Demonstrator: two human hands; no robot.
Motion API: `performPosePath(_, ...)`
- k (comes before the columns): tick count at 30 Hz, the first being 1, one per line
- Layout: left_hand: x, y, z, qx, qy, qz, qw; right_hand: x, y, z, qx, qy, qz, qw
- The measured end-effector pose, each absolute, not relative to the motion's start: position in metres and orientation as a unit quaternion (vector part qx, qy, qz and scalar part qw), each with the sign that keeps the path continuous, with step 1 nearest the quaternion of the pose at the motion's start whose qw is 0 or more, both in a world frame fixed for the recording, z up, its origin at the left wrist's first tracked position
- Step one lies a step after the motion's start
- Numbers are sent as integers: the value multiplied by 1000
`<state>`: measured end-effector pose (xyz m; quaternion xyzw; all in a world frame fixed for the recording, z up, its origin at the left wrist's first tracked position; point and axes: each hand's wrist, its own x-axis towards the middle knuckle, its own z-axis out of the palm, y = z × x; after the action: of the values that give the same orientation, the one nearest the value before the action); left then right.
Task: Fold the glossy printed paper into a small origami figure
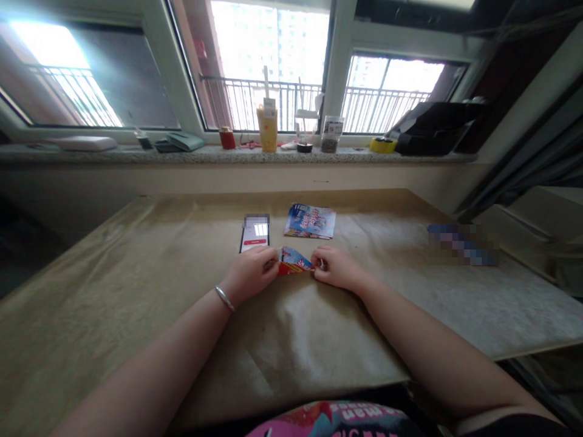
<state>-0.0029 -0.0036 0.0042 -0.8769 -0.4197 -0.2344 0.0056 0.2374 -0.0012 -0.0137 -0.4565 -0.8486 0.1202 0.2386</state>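
Observation:
A small folded sheet of colourful printed paper (294, 261), red and blue, is stretched between my two hands just above the middle of the table. My left hand (252, 269), with a silver bangle at the wrist, pinches its left end. At its right end, the fingers of my right hand (336, 267) are closed on the tip. Behind the paper lies a stack of printed blue sheets (311, 221), slightly fanned. A phone (255, 233) with a lit screen lies beyond my left hand, its near edge close to the knuckles.
The table (182, 243) has a tan cover. A blurred bluish item (462, 244) lies at its right side. On the window sill (173, 156) stand a yellow drink cup (268, 130), a clear cup (305, 130), a red jar (226, 138), yellow tape (382, 145) and a black bag (437, 127).

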Motion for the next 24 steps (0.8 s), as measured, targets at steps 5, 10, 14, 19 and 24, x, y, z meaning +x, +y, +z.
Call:
performPosePath(5,-4,-3,4,-872,-430,-235,1,244,2,-15,-456,-851,121,230)
performPosePath(10,-2,-5,5,-873,-429,-232,-8,251,6,-15,-448,-858,125,219)
performPosePath(14,-2,-5,4,-879,-418,-227,-16,255,7,-14,-442,-860,132,216)
performPosePath(19,-1,-4,2,-879,-416,-230,-24,258,7,-12,-440,-862,127,218)
performPosePath(24,0,-5,3,-878,-416,-235,-28,262,9,-12,-443,-865,122,201)
